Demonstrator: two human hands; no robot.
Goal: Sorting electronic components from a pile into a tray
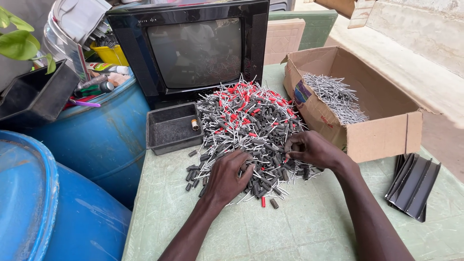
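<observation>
Fingers [244,170] of the left hand [226,178] lie spread and flat on the near edge of the heap of sleeved pins [249,130], pressing down on it rather than clamping any one piece; fingers of the right hand [309,149] are drawn together in a pinch at the heap's 4 o'clock edge, apparently closed on one or two small pieces, though which pieces cannot be told. Head view, the only view: the heap sits at the centre of the pale green table [299,227], made of short grey and red sleeves mixed with thin bare metal pins. At 9 o'clock from the heap stands a shallow black tray [169,133], holding a single small cylindrical piece [195,124] and otherwise bare. At 2 o'clock lies an open cardboard box [382,130] containing a loose mound of bare metal pins [336,96]. At 12 o'clock, touching the far edge of the heap, stands an old black television set [193,48]. Blue drums [72,183] stand beyond the table at 9 o'clock; black folded strips [413,183] lie at 4 o'clock. Judged from this layout, sorting is at an early stage: the box holds a modest share, the tray almost nothing, and the bulk of the heap remains unsorted.
</observation>
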